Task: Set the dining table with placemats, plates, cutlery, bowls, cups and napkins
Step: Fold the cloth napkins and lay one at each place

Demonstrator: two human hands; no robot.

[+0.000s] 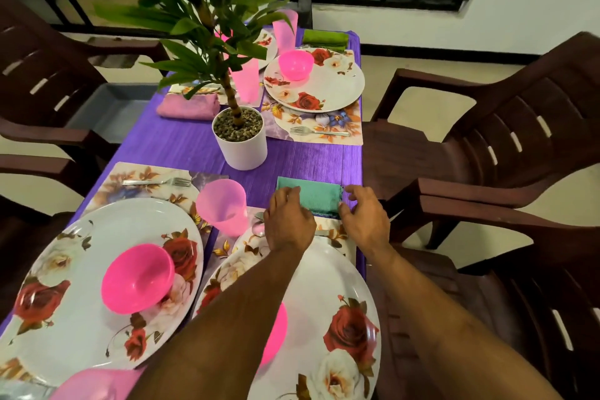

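Both hands rest on the teal napkin (311, 196), which lies folded on the purple cloth (181, 146). The left hand (287, 221) presses its near-left edge, fingers loosely bent; the right hand (363, 214) pinches its right end. A cup (224, 206) stands just left of the left hand; a plate (324, 318) lies under the forearms.

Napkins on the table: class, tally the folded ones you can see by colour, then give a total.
Teal: 1, the napkin under both hands, left hand and right hand
Pink: 1
Green: 1
Total: 3
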